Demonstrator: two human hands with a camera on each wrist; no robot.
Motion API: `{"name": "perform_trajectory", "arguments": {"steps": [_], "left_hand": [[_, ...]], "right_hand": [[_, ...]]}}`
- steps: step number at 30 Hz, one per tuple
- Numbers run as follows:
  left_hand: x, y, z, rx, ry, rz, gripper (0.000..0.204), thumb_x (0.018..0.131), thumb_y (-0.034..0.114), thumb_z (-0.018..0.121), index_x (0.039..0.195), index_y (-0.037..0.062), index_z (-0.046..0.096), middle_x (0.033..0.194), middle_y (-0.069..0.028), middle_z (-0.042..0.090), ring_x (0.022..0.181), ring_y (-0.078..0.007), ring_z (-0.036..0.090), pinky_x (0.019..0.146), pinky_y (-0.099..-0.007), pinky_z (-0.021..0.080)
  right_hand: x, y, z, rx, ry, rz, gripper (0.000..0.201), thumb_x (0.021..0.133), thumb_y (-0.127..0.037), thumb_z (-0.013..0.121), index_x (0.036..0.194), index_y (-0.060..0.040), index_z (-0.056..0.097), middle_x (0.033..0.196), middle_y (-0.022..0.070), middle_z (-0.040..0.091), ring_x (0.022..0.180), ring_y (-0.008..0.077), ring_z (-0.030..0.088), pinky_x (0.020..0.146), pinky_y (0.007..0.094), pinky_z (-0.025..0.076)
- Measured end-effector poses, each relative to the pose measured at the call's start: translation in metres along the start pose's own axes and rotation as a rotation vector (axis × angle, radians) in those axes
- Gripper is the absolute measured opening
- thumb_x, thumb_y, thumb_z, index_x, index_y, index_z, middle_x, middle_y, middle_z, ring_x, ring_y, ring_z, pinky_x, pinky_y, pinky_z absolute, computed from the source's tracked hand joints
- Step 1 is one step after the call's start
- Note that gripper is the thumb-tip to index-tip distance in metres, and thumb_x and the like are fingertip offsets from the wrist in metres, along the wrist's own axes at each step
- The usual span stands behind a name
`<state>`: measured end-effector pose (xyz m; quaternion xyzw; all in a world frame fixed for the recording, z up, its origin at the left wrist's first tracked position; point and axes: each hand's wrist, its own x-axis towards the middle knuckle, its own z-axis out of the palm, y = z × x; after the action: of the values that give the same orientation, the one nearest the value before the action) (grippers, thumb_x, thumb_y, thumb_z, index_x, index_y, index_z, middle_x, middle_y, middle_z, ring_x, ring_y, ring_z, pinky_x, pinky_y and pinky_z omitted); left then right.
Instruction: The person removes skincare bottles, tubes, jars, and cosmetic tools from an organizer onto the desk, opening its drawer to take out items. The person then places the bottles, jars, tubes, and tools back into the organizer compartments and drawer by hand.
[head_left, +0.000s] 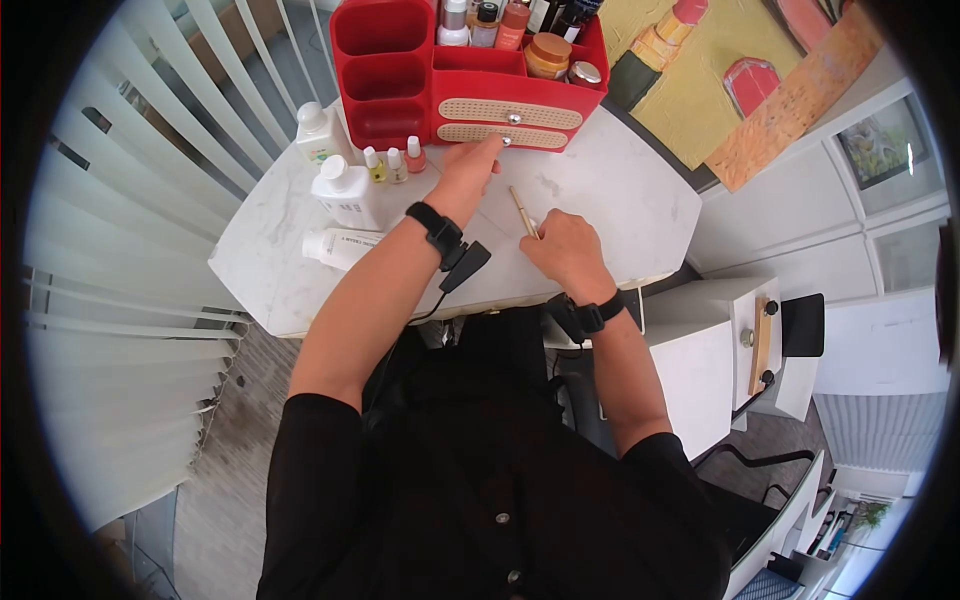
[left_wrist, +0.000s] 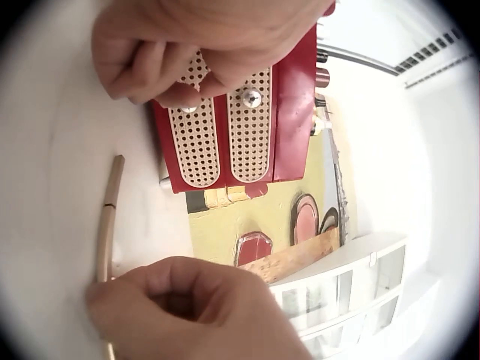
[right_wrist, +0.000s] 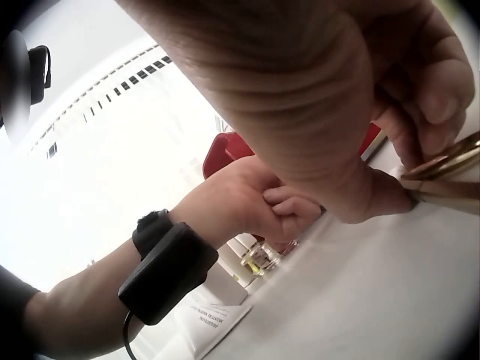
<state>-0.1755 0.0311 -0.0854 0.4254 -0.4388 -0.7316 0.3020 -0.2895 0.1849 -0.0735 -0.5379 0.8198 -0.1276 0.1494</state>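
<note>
A red organizer [head_left: 480,88] has two drawers with woven fronts. My left hand [head_left: 468,172] is at the lower drawer, its fingers curled and pinching the small silver knob [left_wrist: 187,109]; the upper knob [left_wrist: 251,97] stands free. Both drawers look closed. My right hand [head_left: 568,247] grips slim gold-beige sticks [head_left: 521,208] low over the white tabletop, one end pointing toward the organizer. In the right wrist view, thumb and fingers of the right hand [right_wrist: 322,112] pinch two gold pieces [right_wrist: 450,184] lying close together; whether they are separate items I cannot tell.
Left of my left hand stand three small nail polish bottles [head_left: 397,166] and two white pump-style bottles [head_left: 345,190], with a white tube [head_left: 340,246] lying nearer. Cosmetics [head_left: 484,24] fill the organizer's top. A painting [head_left: 700,80] is behind at the right, past the tabletop [head_left: 640,200].
</note>
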Motion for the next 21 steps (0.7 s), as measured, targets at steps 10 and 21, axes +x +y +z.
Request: {"name": "perform_trajectory", "arguments": {"steps": [10,21], "left_hand": [[0.02,-0.015,0.023,-0.18,0.09,-0.045,0.029,0.09,0.036,0.071,0.089,0.0087,0.063,0.073,0.0032,0.05,0.05,-0.0047,0.035,0.047,-0.0253,0.026],[-0.022,-0.037,0.021,-0.189,0.101,-0.046,0.023,0.09,0.032,0.07,0.092,0.0105,0.062,0.069,0.0055,0.048,0.049,-0.0044,0.033,0.047,-0.0246,0.024]], "right_hand": [[-0.008,0.022,-0.022,0.199,0.075,0.074,0.032,0.075,-0.027,0.072,0.083,0.0042,0.072,0.078,0.0234,0.072,0.079,0.04,0.071,0.078,0.0435,0.057],[-0.01,0.005,-0.074,0.342,0.184,-0.002,0.027,0.078,-0.022,0.075,0.084,0.0042,0.071,0.075,0.0157,0.073,0.069,0.0262,0.072,0.069,0.0337,0.056]]}}
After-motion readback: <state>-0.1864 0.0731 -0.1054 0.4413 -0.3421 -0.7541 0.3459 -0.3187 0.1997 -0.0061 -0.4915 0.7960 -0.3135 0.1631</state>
